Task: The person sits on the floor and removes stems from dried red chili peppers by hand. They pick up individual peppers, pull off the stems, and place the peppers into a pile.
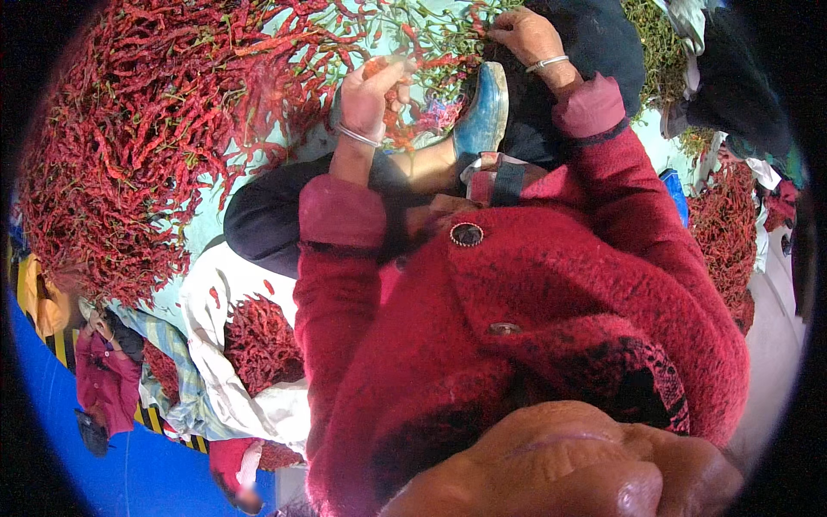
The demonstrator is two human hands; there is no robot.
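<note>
My left hand (pixel 373 97), with a bracelet at the wrist, is closed around several dried red chilli peppers (pixel 399 132), blurred, that stick out below and beside its fingers. Further right, my right hand (pixel 530 37) has its thumb and fingers drawn together at the edge of a scatter of green stems (pixel 446 29). Whether a stem or pepper is pinched there I cannot tell. A large heap of red chilli peppers (pixel 148 116) spreads on a pale green sheet (pixel 207 226) to the left of my hands.
A blue shoe (pixel 483 110) is between my hands. A white sack (pixel 207 304) by my left knee holds red chillies (pixel 265 342). Green stems (pixel 656 52) fill a bag at upper right, with more chillies (pixel 723 239) below. Other people (pixel 106 375) sit at lower left.
</note>
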